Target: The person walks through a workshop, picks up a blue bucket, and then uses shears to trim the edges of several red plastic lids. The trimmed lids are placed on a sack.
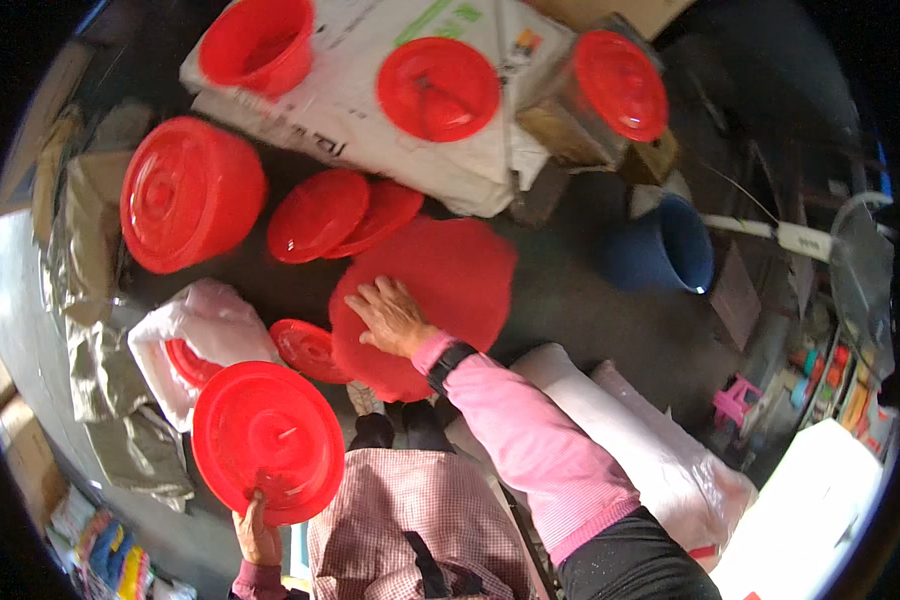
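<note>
Head view: left fingers [257, 508] grip red lid [269, 430] at its near edge.

White sacking [355, 75]: bearing green characters [455, 15] at its far side, slanting across the surface.
Sacking's near edge: carrying large dark letters [315, 145], partly blurring.
Sacking's right side: showing a small orange-and-dark mark [527, 42].
White bar [790, 238], at right: bearing small dark print [810, 244], appearing too tiny to read.
</note>
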`<state>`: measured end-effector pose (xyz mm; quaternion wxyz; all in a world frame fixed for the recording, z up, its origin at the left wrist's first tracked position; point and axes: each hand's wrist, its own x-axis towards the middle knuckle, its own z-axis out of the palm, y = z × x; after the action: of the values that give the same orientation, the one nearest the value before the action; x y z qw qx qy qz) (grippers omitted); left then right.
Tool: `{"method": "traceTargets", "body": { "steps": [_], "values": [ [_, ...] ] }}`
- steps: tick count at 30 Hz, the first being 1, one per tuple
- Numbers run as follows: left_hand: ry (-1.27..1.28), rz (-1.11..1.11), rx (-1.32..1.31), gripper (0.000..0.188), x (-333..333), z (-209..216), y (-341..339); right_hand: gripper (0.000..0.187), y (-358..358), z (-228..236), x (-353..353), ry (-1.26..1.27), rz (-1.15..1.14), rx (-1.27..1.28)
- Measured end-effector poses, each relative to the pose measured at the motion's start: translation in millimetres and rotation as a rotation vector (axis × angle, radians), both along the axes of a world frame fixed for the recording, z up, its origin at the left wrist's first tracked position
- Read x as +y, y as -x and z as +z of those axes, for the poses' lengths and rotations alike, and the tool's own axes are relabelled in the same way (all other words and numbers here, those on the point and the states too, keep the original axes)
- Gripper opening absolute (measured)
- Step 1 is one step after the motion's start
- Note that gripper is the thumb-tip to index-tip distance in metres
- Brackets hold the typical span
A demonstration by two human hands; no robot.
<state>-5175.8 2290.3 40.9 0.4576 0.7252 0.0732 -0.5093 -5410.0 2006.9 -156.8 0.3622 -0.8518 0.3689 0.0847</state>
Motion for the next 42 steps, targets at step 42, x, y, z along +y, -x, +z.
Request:
{"method": "traceTargets", "body": {
  "steps": [42],
  "values": [
    [0.063, -1.946, -0.739, 0.027, -152, -264, -36, 0.074, -72, -200, -168, 0.003, -0.203, 0.249]
  ]
}}
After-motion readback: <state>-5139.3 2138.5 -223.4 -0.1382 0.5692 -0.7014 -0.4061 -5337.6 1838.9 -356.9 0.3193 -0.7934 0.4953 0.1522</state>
